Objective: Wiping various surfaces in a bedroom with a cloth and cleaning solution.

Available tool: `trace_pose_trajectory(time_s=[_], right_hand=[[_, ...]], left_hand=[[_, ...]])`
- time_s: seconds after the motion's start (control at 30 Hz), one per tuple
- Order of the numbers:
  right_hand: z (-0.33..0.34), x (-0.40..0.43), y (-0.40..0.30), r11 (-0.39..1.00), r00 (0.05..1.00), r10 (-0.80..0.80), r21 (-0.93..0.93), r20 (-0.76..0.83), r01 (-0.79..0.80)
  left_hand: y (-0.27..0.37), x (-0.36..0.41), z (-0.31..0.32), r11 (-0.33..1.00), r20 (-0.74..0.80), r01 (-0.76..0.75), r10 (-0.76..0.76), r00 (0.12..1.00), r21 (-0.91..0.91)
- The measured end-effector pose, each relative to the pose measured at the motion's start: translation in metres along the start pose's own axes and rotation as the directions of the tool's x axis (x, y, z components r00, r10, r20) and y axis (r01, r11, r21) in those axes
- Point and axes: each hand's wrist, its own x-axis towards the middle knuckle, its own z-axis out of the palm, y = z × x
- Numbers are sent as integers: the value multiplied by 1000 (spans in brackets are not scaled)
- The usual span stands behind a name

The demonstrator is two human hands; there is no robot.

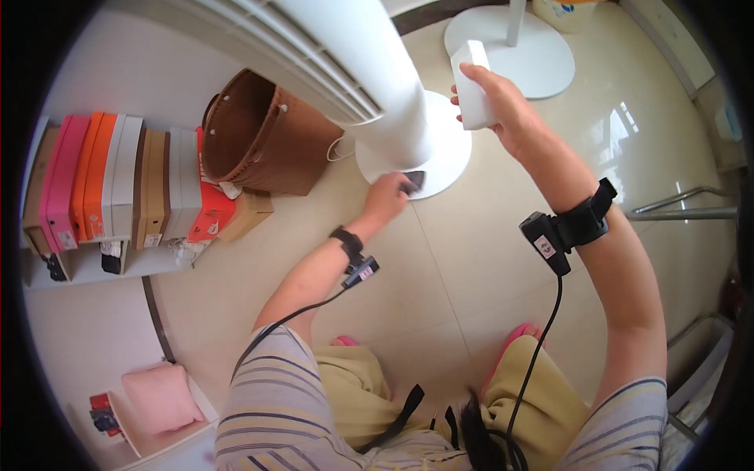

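Note:
My left hand (389, 197) is closed on a small dark object (414, 182), perhaps a cloth or brush, at the front edge of a round white base (452, 138). On that base stands a white tower fan (400, 100), with its slatted grille turned toward the upper left. Off to the fan's right, my right hand (498, 97) grips a white rectangular box-like object (472, 88), held up above the floor. What the white object is exactly, I cannot tell. A black strap with a small wired device sits on each of my forearms.
A brown woven basket (300, 141) stands left of the fan, beside a row of shoe boxes (123, 176) on a white shelf. Behind my right hand is another round white base (548, 65) with a pole. Metal tubing (695, 213) juts in at the right. A black cable hangs from each forearm device.

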Motion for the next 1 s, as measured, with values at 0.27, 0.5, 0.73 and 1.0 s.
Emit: trace_pose_trajectory(time_s=[0.27,0.5,0.73,1.0], right_hand=[[25,-8,-28,976,980,-176,117,-93,186],[11,3,-24,922,946,-266,237,-185,306],[12,31,-41,924,938,-305,188,-164,334],[23,35,-48,950,958,-287,132,3,285]], left_hand=[[10,69,-136,884,-495,-278,62,867,-375],[92,73,-158,810,-252,-197,63,966,-553],[93,25,-135,896,-433,-223,39,901,-384],[98,-11,-136,950,-469,-76,-79,880,-303]])
